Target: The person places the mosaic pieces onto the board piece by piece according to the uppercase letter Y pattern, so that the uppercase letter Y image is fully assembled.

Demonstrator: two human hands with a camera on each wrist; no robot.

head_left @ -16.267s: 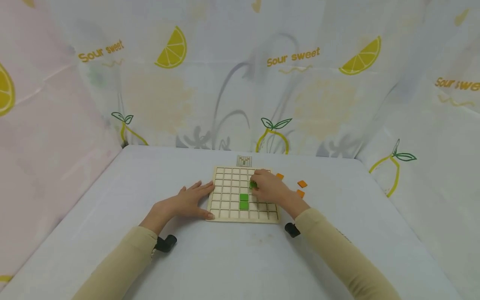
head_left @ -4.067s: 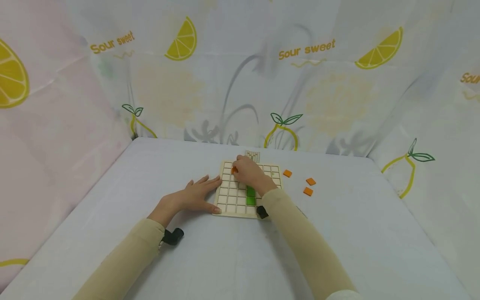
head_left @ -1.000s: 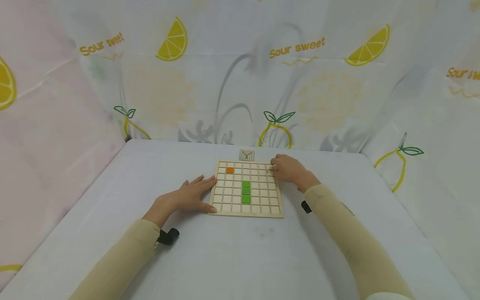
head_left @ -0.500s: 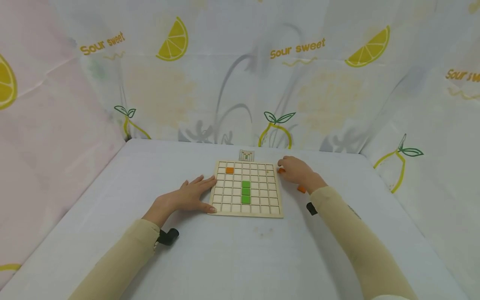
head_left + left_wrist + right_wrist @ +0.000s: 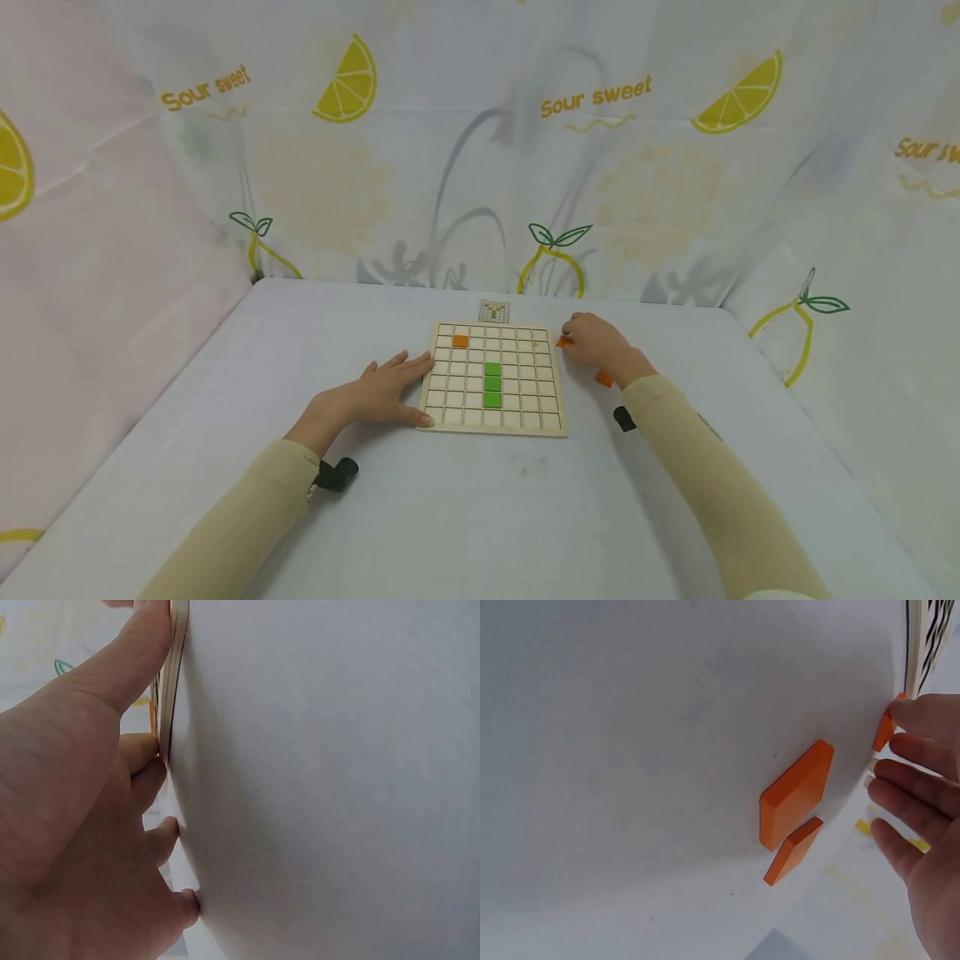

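Note:
A square wooden grid board [image 5: 525, 431] lies on the table in the head view. One orange tile [image 5: 460, 341] sits in its upper left part, and three green tiles [image 5: 492, 383] form a column near its middle. My left hand [image 5: 381, 392] rests with spread fingers against the board's left edge, its thumb at the lower corner. Beyond the upper right edge, my right hand [image 5: 596, 342] pinches another orange tile [image 5: 886, 729] between thumb and index finger, at table level. The other fingers of that hand are loosely bent.
Two more orange tiles [image 5: 796, 796] lie on the table close to my right hand; in the head view the hand partly hides them. A small printed pattern card [image 5: 493, 312] lies behind the board. A lemon-printed cloth [image 5: 465, 167] encloses the table.
Since about four seconds ago, the orange tile carried over the board has come to lie in its upper left part. My right hand has moved right to another orange tile. The left hand stays.

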